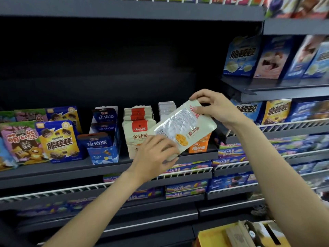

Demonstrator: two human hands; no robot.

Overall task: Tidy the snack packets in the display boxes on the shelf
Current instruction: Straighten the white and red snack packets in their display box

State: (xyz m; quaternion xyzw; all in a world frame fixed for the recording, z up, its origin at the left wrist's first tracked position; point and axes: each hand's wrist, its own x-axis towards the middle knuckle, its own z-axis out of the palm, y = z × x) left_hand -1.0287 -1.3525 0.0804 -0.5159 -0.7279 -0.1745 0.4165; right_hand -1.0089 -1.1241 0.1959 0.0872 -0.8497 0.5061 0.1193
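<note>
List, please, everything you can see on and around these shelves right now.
held packet: one, pale cream, tilted, in front of the orange box
cream display box: one, cream and red, mid shelf, packets standing in it
orange box: one, mostly hidden behind the held packet
blue display box: one, blue, left of the cream box
yellow-blue packs: two, far left
shelf: dark grey
left hand: grips the packet's lower end
right hand: pinches its upper end

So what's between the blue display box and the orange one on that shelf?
The beige packet box, partly behind the held packet, in the head view.
</note>
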